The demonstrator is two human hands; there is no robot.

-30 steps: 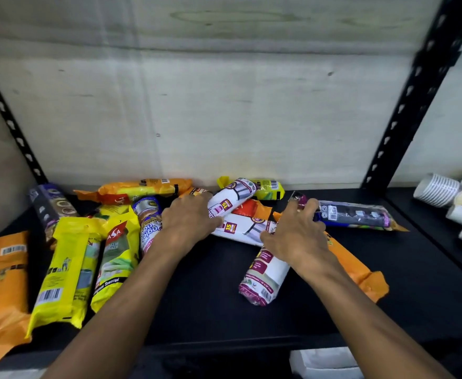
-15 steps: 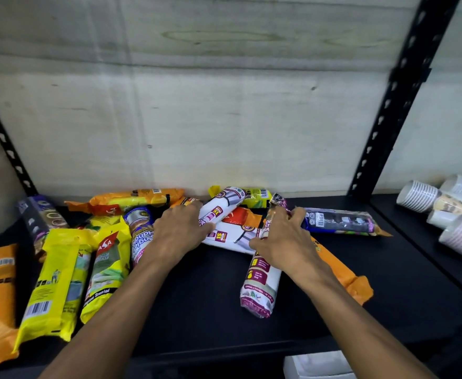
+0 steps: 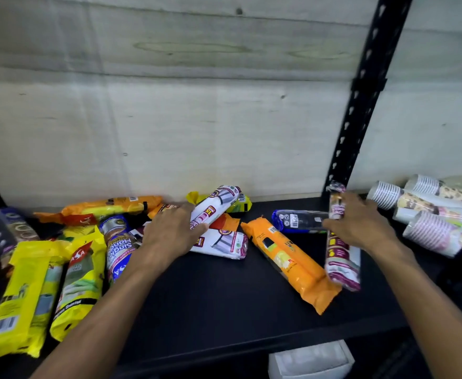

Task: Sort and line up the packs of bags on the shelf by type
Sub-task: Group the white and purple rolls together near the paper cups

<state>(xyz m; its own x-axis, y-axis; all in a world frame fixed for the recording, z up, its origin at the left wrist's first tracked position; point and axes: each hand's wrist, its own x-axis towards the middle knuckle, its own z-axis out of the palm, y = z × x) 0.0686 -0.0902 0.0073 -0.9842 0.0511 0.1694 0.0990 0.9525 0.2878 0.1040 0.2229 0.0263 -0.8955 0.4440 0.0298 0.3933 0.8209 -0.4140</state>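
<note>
Packs of bags: scattered unsorted on the black shelf (image 3: 210, 302), most lying left of the black upright post (image 3: 361, 105).
Right hand (image 3: 361, 225): just below the post's foot, fingers and thumb wrapped round a white-and-purple roll pack (image 3: 340, 258); pack held nearly upright, top end level with the post's base, lower end over the shelf.
Right forearm: reaches in from lower right, wrist straight.
Left hand (image 3: 172, 231): well left of the post, palm down, fingers curled over a white roll pack (image 3: 213, 209) that lies tilted in the pile.
Orange pack (image 3: 287, 261): flat, diagonal, left of the held roll.
Paper cup stacks (image 3: 426, 214): right of the post, on their sides.
</note>
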